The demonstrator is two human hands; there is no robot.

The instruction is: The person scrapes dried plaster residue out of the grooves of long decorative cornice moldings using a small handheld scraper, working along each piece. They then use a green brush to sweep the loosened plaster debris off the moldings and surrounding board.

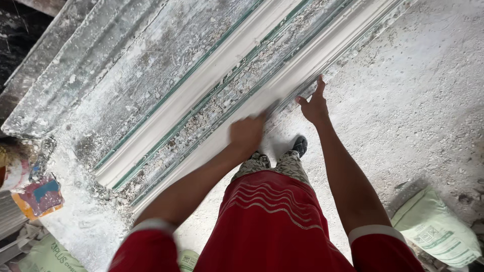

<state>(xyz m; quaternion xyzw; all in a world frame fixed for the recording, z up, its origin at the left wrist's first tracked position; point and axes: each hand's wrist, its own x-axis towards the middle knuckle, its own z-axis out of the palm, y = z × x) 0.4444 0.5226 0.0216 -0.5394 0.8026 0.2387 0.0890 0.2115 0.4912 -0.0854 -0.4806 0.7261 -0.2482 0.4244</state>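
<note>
Plaster-dusted bench (80, 221) fills the frame's left; both hands work the white moulding strip (282, 83) running diagonally. Blurred left hand (246, 133) looks closed, rubbing; right hand (314, 106) presses open-fingered. Smoothing seems underway, needing steady strokes.

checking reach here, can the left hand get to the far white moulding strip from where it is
Probably yes: the left hand rests on the near white strip, and only a debris-filled channel lies between it and the far white strip; nothing blocks it.
</note>
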